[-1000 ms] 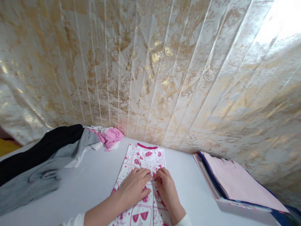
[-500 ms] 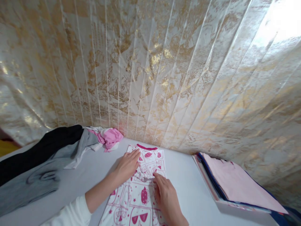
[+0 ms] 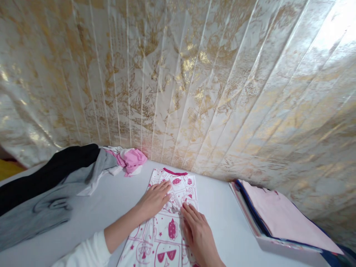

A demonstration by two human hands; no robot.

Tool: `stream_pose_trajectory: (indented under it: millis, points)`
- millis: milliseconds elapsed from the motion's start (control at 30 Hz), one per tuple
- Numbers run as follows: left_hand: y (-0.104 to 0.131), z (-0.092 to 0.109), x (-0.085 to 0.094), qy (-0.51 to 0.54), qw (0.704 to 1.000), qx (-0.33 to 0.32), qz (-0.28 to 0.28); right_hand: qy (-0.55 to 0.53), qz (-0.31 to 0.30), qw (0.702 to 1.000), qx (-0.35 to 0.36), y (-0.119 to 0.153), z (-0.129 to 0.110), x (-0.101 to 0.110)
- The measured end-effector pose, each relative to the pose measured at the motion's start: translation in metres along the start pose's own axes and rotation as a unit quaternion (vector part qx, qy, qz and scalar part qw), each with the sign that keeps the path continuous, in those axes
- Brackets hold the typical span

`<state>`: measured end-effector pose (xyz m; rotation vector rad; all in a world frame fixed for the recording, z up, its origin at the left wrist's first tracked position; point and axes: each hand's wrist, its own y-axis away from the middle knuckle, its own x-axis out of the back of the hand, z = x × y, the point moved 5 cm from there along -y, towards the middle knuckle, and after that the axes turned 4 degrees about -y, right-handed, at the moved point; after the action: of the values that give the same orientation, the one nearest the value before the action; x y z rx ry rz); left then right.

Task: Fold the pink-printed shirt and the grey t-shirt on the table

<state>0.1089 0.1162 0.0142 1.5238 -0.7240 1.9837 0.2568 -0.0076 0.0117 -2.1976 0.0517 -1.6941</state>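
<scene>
Head camera view, and we begin at the far left, where a yellow item point(image 3: 9, 168) peeks in at the edge. Next comes a long black garment point(image 3: 61, 163), draped along a grey garment point(image 3: 36, 218) with a dark line design. At their far end, a bunched pink cloth point(image 3: 133, 159) sits with white fabric around it, close against the gold-patterned curtain point(image 3: 167, 92).

Moving right, a strip of bare white surface point(image 3: 104, 211), and then the centre of the action! The printed garment point(image 3: 167, 237), white with magenta figures, lies flat, its magenta neckband point(image 3: 175, 173) at the far end near the curtain, its near end running out of the bottom of the picture. The left hand point(image 3: 155, 198) reaches in from a white sleeve point(image 3: 86, 254), palm down on the upper left part, fingers extended and nearly together, thumb apart. Over on the right side, the right hand point(image 3: 198, 230) has its fingers straight and close together, fingertips on the fabric just beside a small raised fold; its thumb is mostly hidden.

Onward, a wider stretch of white surface separates that hand from the folded stack point(image 3: 294, 218): pale pink on top, navy and lighter layers showing along its left edge. Dark blue fabric point(image 3: 345, 256) fills the lower right corner.
</scene>
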Motion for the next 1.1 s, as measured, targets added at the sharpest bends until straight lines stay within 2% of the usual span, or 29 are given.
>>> stream_pose_trajectory:
  millis: [167,333,467,633,767,833,933,1033,1100]
  points:
    - [-0.005,0.014,-0.002,-0.006,0.999,0.045,0.007,-0.005,-0.002,1.0,0.006,0.005,0.003,-0.003]
    - [-0.005,0.018,-0.006,0.0,0.999,0.045,0.005,-0.023,-0.008,1.0,0.012,0.009,0.003,-0.001]
    - [-0.002,0.024,-0.003,0.012,1.0,0.002,0.012,-0.036,0.001,0.999,0.013,0.007,0.0,0.006]
    - [0.014,0.053,-0.004,0.053,0.991,-0.12,-0.019,-0.066,0.033,0.997,0.017,0.01,0.001,0.004]
    - [0.024,0.063,-0.006,0.046,0.991,-0.117,-0.044,-0.109,0.084,0.991,-0.01,0.011,0.016,-0.002]
    - [0.024,0.064,-0.005,0.048,0.991,-0.114,-0.043,-0.127,0.094,0.987,-0.022,0.001,0.024,-0.003]
    - [0.015,0.059,-0.001,0.049,0.993,-0.104,-0.008,-0.138,0.106,0.984,-0.043,-0.032,0.034,0.002]
    - [0.003,0.043,-0.002,0.025,0.997,-0.056,0.047,-0.12,0.108,0.985,-0.054,-0.074,0.041,0.0]
    - [-0.003,0.033,-0.006,-0.001,0.997,-0.019,0.075,-0.095,0.106,0.988,-0.067,-0.095,0.045,-0.011]
